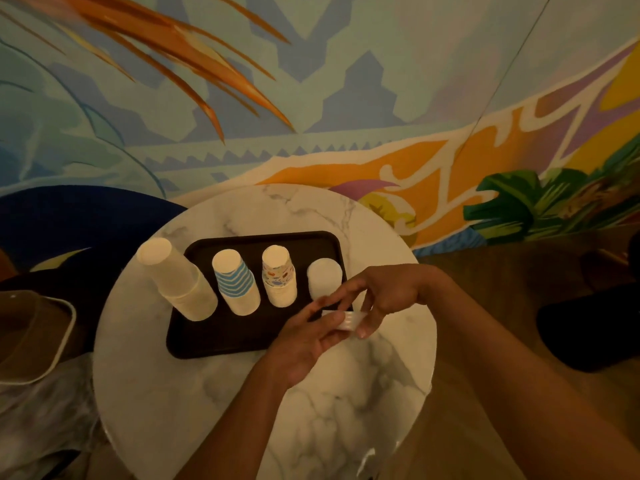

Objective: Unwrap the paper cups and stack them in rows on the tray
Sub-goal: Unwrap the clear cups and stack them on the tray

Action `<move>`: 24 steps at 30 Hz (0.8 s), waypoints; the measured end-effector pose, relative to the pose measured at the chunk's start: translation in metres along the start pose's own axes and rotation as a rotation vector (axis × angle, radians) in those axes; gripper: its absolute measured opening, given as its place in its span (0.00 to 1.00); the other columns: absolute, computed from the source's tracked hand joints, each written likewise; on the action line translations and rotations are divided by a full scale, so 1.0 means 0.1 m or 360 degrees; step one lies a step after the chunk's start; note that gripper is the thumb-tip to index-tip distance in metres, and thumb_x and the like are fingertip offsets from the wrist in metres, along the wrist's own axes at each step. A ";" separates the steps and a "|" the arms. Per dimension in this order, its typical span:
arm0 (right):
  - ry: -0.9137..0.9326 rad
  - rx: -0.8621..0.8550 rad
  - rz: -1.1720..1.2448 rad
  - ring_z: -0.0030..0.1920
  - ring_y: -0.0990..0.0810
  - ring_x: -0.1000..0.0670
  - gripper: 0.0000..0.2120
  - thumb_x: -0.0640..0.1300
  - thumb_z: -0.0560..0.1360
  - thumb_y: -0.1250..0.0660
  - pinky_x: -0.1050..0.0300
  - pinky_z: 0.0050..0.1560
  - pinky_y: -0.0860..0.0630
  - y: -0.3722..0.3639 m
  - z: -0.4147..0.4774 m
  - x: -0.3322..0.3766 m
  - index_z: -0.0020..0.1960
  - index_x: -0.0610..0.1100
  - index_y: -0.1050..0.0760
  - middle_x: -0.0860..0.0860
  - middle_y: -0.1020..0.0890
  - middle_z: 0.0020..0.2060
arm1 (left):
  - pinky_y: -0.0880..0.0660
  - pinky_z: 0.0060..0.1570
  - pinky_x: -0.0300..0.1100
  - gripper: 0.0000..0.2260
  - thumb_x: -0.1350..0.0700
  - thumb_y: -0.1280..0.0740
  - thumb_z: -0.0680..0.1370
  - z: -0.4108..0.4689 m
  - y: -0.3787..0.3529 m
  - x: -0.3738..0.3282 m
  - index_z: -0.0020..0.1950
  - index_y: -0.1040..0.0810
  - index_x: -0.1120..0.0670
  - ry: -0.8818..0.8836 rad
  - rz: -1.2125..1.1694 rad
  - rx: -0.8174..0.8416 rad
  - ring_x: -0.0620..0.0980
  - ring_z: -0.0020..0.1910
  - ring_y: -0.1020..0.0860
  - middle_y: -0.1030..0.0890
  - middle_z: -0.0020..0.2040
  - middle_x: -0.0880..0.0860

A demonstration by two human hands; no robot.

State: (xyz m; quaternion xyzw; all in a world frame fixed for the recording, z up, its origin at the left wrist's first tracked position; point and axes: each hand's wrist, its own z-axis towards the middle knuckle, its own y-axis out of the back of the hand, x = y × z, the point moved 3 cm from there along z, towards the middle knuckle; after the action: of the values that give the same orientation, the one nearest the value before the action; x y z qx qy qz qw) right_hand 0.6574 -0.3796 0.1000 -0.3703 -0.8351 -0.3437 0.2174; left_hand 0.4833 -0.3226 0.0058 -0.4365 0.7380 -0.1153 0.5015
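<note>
A black tray (207, 337) lies on the round marble table (242, 427). In a row on it stand upside-down stacks of paper cups: a tall plain white stack (176, 278), a blue-striped stack (235, 282), a stack with small coloured prints (280, 276) and a short white stack (323, 277). Over the tray's right front corner both hands hold a small white stack of cups (349, 321) lying on its side. My left hand (304, 337) supports it from below and the left. My right hand (388, 296) pinches its right end with thumb and fingers.
A mural wall stands right behind the table. At the left are a blue seat (69, 230), a tan bin (31, 337) and crumpled clear plastic (41, 420) low down. A dark object (588, 327) lies on the wooden floor at the right.
</note>
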 end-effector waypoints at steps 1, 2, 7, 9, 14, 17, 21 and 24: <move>-0.0006 0.0042 -0.0016 0.51 0.19 0.60 0.35 0.47 0.68 0.18 0.66 0.54 0.25 -0.01 -0.02 0.00 0.71 0.61 0.26 0.60 0.18 0.61 | 0.27 0.69 0.56 0.32 0.58 0.23 0.74 -0.01 -0.02 0.00 0.75 0.30 0.58 0.0024 0.0029 0.0048 0.61 0.68 0.22 0.22 0.69 0.61; -0.0012 0.0083 -0.0020 0.50 0.19 0.60 0.35 0.47 0.68 0.18 0.67 0.53 0.25 -0.02 -0.03 0.00 0.71 0.62 0.26 0.60 0.18 0.61 | 0.25 0.67 0.54 0.29 0.58 0.24 0.75 -0.02 -0.04 -0.01 0.75 0.29 0.58 0.0049 0.0058 0.0072 0.60 0.68 0.22 0.22 0.69 0.60; 0.0067 0.0181 -0.0086 0.49 0.18 0.59 0.36 0.47 0.66 0.16 0.60 0.59 0.20 -0.07 -0.01 -0.04 0.70 0.60 0.25 0.57 0.18 0.60 | 0.23 0.64 0.52 0.28 0.57 0.26 0.75 -0.04 -0.11 0.02 0.74 0.29 0.57 0.0135 0.0165 0.0125 0.59 0.68 0.23 0.22 0.70 0.58; 0.0086 0.0186 -0.0117 0.53 0.18 0.55 0.34 0.48 0.65 0.16 0.54 0.62 0.20 -0.08 0.03 -0.07 0.67 0.59 0.23 0.57 0.18 0.58 | 0.24 0.67 0.54 0.28 0.56 0.29 0.77 -0.01 -0.09 0.05 0.76 0.31 0.58 0.0157 0.0147 0.0118 0.60 0.69 0.24 0.24 0.71 0.59; 0.0109 0.0170 -0.0101 0.60 0.20 0.50 0.33 0.50 0.61 0.14 0.45 0.62 0.19 -0.06 0.15 -0.12 0.62 0.59 0.22 0.58 0.19 0.59 | 0.27 0.70 0.55 0.41 0.44 0.22 0.73 0.03 -0.08 0.08 0.78 0.35 0.59 0.0073 0.0080 0.0137 0.62 0.73 0.28 0.28 0.75 0.61; 0.0120 0.0172 -0.0087 0.59 0.20 0.49 0.31 0.46 0.62 0.14 0.44 0.61 0.19 0.00 0.18 -0.12 0.61 0.58 0.23 0.57 0.19 0.58 | 0.27 0.70 0.53 0.45 0.38 0.23 0.70 0.06 -0.09 0.09 0.78 0.36 0.59 0.0034 -0.0010 0.0087 0.61 0.73 0.28 0.29 0.76 0.61; 0.0152 0.0162 -0.0062 0.57 0.18 0.52 0.33 0.49 0.60 0.13 0.46 0.57 0.17 0.05 0.24 -0.11 0.61 0.59 0.22 0.60 0.18 0.56 | 0.30 0.73 0.53 0.44 0.28 0.31 0.70 0.10 -0.17 0.06 0.78 0.34 0.53 -0.0011 0.0014 0.0030 0.59 0.73 0.28 0.27 0.75 0.57; 0.0193 0.0142 -0.0087 0.56 0.18 0.54 0.33 0.54 0.59 0.14 0.49 0.58 0.17 0.09 0.30 -0.11 0.62 0.61 0.22 0.63 0.18 0.55 | 0.38 0.77 0.59 0.43 0.27 0.37 0.73 0.16 -0.19 0.08 0.80 0.37 0.52 -0.0027 -0.0058 -0.0035 0.61 0.74 0.29 0.29 0.76 0.59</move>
State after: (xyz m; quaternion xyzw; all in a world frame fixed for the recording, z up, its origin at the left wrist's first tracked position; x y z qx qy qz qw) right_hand 0.6679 -0.3587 0.0768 -0.3157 -0.8447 -0.3339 0.2744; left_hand 0.5054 -0.3355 0.0048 -0.4562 0.7270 -0.1127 0.5007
